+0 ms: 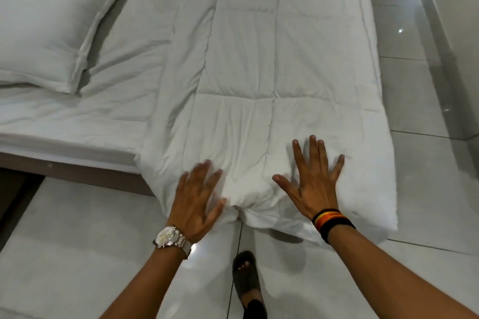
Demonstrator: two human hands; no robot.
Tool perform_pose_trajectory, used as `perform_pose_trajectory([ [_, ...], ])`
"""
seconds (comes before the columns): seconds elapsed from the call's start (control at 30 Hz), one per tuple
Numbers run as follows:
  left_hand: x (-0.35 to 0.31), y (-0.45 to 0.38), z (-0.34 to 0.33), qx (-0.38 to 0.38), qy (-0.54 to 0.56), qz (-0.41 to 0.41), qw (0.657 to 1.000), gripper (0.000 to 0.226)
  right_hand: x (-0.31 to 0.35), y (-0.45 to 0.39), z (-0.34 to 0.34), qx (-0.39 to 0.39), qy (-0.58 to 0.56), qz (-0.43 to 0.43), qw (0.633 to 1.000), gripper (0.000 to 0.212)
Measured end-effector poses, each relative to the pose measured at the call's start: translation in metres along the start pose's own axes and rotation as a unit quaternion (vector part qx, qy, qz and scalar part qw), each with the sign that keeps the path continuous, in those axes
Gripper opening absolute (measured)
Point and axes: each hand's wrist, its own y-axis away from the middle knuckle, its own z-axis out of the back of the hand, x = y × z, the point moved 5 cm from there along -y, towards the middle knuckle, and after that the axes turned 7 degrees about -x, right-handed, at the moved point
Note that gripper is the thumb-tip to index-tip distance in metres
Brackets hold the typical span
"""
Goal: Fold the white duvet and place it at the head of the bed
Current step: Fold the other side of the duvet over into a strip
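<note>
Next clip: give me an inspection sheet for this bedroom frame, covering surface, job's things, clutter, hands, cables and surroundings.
Surface: bed with white sheet.
Job's things: white duvet folded into a long strip along the bed's right side, near end overhanging the bed's corner.
Clutter: pillow at upper left.
Hands: left hand and right hand flat, fingers spread, pressing the duvet's near end; watch on left wrist, striped band on right.
Cables: nothing seen.
Surroundings: glossy tiled floor; sandalled foot below.
</note>
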Motion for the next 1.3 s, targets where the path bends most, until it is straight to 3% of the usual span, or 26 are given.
perform_pose_trajectory([
  [0.13, 0.072, 0.009, 0.010, -0.089, 0.036, 0.279, 0.956, 0.075, 0.044, -0.036, -0.019, 0.005, 0.006, 0.055, 0.998, 0.097],
  [0.27, 0.109, -0.015, -0.008, -0.081, 0.084, 0.365, 0.924, 0.084, 0.066, -0.054, -0.055, 0.045, 0.051, 0.059, 0.996, 0.096],
  [0.33, 0.117, -0.029, -0.014, -0.112, 0.117, 0.392, 0.906, 0.087, 0.066, -0.054, -0.068, 0.057, 0.080, 0.047, 0.994, 0.095],
  [0.43, 0.114, -0.040, -0.011, -0.157, 0.108, 0.392, 0.900, 0.083, 0.064, -0.055, -0.075, 0.052, 0.106, 0.041, 0.992, 0.093],
  [0.53, 0.117, -0.041, 0.002, -0.158, 0.148, 0.345, 0.913, 0.059, 0.067, -0.056, -0.070, 0.033, 0.098, 0.039, 0.994, 0.093],
  [0.63, 0.155, -0.031, 0.037, -0.189, 0.106, 0.292, 0.932, 0.045, 0.073, -0.053, -0.067, 0.006, 0.070, 0.062, 0.996, 0.092],
  [0.8, 0.197, -0.023, 0.041, -0.098, 0.039, 0.322, 0.941, 0.052, 0.083, -0.040, -0.084, 0.047, 0.111, 0.086, 0.989, 0.091],
  [0.97, 0.167, 0.004, 0.025, -0.093, 0.071, 0.363, 0.924, 0.066, 0.078, -0.030, -0.079, 0.047, 0.104, 0.060, 0.992, 0.090],
  [1.07, 0.145, 0.054, 0.012, -0.104, 0.106, 0.430, 0.890, 0.080, 0.069, 0.012, -0.068, 0.025, 0.060, 0.005, 0.998, 0.086],
  [1.17, 0.116, 0.107, -0.012, -0.093, 0.191, 0.488, 0.847, 0.100, 0.052, 0.089, -0.065, -0.020, -0.006, -0.132, 0.991, 0.082],
  [1.3, 0.087, 0.131, -0.047, -0.080, 0.313, 0.537, 0.780, 0.103, 0.012, 0.176, -0.067, -0.057, -0.081, -0.349, 0.932, 0.087],
])
